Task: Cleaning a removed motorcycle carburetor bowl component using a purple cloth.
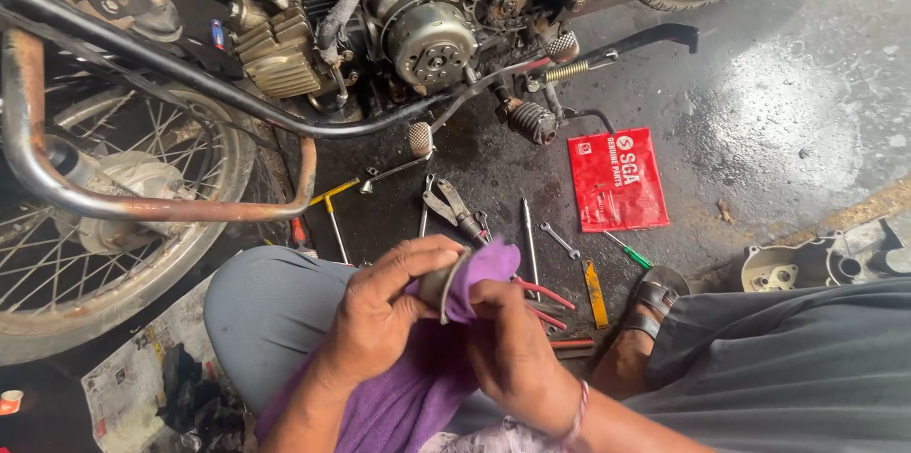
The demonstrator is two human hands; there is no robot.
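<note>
A purple cloth [418,387] is bunched low in the middle of the view, draping down over the person's lap toward six o'clock, with its upper end pulled up into a fold that points toward twelve o'clock. Wrapped in that fold is a small curved metal part [438,284], grey and dull, of which only a rim and a bit of one face show between the cloth and the fingers; its full shape cannot be told. The part sits just at eleven o'clock of the cloth's peak, touching the cloth on its right side.
</note>
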